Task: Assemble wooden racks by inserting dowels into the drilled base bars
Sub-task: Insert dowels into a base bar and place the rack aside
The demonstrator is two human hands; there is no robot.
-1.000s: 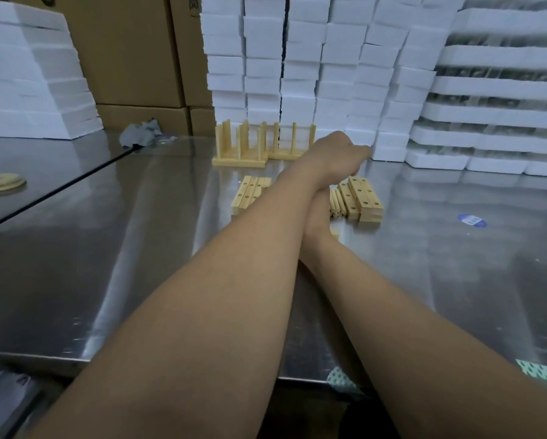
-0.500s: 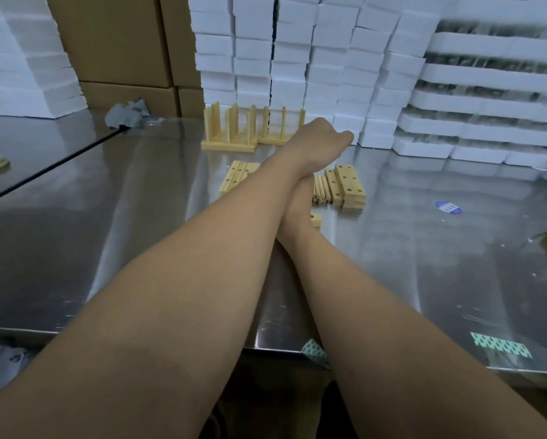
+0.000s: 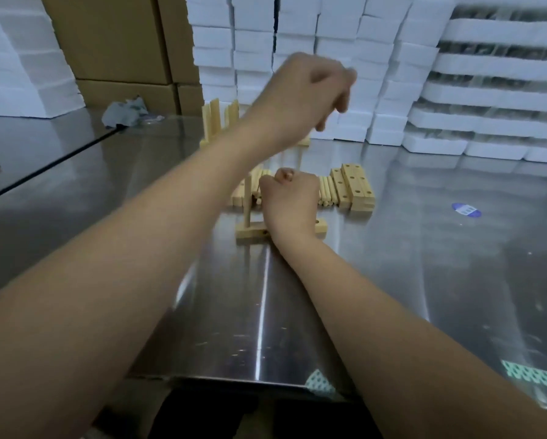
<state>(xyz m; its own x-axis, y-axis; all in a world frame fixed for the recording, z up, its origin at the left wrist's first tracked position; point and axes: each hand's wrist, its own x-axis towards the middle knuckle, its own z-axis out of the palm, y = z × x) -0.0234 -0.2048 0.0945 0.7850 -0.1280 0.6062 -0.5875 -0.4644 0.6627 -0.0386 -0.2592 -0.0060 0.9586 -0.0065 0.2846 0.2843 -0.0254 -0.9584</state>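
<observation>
Wooden base bar under the fisted right hand; raised left hand hangs loosely curled.

No text, number or brand name can be read anywhere. A blue oval sticker lies on the tabletop and carries small white marks, but they are too small and blurred to make out as letters. The brown cardboard boxes and the white foam blocks behind show only plain faces, and the green-and-white tape pieces at the near edge bear only a pattern.
</observation>
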